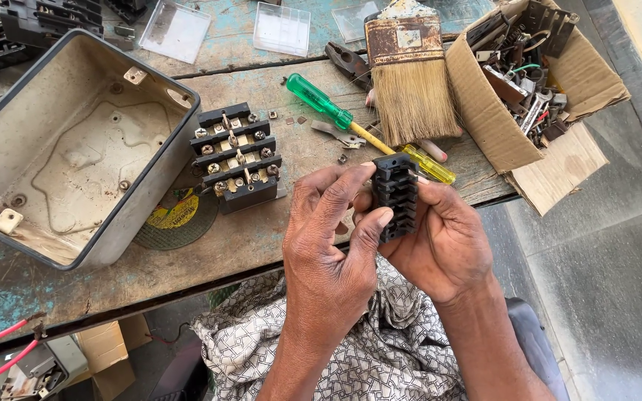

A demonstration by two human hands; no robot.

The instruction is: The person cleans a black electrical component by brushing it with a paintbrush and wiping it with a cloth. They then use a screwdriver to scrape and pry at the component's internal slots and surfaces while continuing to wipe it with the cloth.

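Both hands hold a small black ribbed plastic block [395, 191] in front of my lap. My left hand [332, 245] grips it from the left, thumb and forefinger on its side. From the right and behind, my right hand [443, 241] cups it. On the worn wooden bench [261, 245] just left of the hands sits a black terminal block with brass screws [235, 156]. A grey metal enclosure [68, 148] lies open at the far left.
A green-handled screwdriver [321, 102], a yellow-handled one [429, 165], a wide paintbrush [410, 74] and pliers [347, 63] lie behind the hands. A cardboard box of metal parts [525, 74] stands at the right. Clear plastic covers [282, 28] lie at the back. A grinding disc [180, 217] pokes out under the enclosure.
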